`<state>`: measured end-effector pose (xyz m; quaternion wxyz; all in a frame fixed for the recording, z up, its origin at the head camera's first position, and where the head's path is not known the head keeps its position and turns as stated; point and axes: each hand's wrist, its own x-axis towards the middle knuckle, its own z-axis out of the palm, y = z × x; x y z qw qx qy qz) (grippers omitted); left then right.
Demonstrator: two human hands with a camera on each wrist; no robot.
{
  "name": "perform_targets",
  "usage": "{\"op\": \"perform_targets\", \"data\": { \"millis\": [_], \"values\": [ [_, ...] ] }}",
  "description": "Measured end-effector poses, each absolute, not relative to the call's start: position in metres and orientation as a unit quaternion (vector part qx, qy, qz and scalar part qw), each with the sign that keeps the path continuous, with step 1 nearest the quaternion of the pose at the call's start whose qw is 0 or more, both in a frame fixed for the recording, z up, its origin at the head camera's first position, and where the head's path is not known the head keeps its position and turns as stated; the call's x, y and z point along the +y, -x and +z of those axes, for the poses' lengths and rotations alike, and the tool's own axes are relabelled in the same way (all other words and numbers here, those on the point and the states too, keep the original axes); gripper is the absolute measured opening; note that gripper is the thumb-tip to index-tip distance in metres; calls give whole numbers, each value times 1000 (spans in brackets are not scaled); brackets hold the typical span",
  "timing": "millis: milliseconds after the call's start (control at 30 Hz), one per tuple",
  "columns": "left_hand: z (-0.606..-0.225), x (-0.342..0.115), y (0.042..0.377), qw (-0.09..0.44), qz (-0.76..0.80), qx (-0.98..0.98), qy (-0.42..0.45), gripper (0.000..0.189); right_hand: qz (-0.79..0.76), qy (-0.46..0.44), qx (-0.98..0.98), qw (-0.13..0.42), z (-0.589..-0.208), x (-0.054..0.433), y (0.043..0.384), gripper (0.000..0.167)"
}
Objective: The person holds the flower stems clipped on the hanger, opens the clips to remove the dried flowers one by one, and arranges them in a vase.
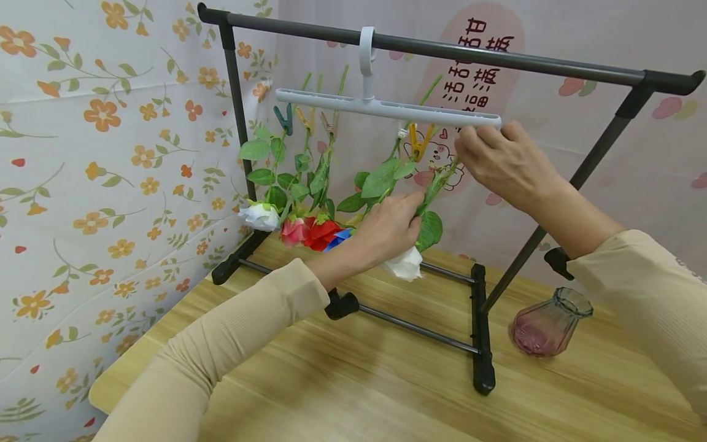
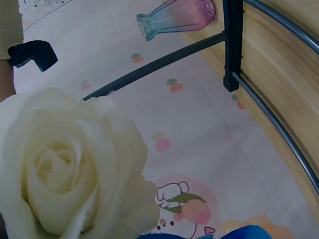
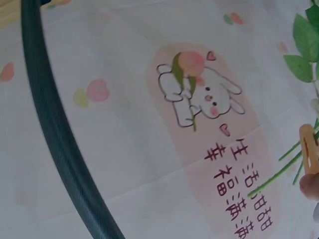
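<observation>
A grey hanger (image 1: 386, 109) hangs from the rack, with flowers clipped upside down along it. My left hand (image 1: 389, 227) grips the leafy stem of a white rose (image 1: 405, 264), whose bloom points down; that bloom (image 2: 65, 169) fills the lower left of the left wrist view. At the hanger's right end, my right hand (image 1: 505, 156) has its fingers curled at the bar. The right wrist view shows a fingertip on an orange-tan clip (image 3: 309, 149) beside green stems. A yellow clip (image 1: 421, 142) hangs just left of that hand. My right palm is hidden.
A black rack (image 1: 442, 52) stands on the wooden table (image 1: 342, 380). Left along the hanger hang another white rose (image 1: 259, 216), a pink rose (image 1: 295, 230), a red rose (image 1: 322, 233) and a blue rose (image 1: 337, 239). A pink glass vase (image 1: 547, 328) stands right of the rack.
</observation>
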<state>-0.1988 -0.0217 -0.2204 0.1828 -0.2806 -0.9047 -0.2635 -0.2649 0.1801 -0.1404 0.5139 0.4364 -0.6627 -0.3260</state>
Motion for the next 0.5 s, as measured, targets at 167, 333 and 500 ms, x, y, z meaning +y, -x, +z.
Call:
{"op": "perform_targets", "data": {
  "millis": [167, 333, 500],
  "values": [
    [-220, -24, 199, 186, -262, -903, 285, 5, -325, -444, -676, 491, -136, 180, 269, 16],
    [-217, -25, 198, 183, -263, -902, 290, 7, -322, -447, -690, 470, -135, 179, 270, 13],
    [-217, -26, 201, 188, -257, -900, 296, 7, -323, -454, -689, 463, -135, 177, 271, 10]
  ]
}}
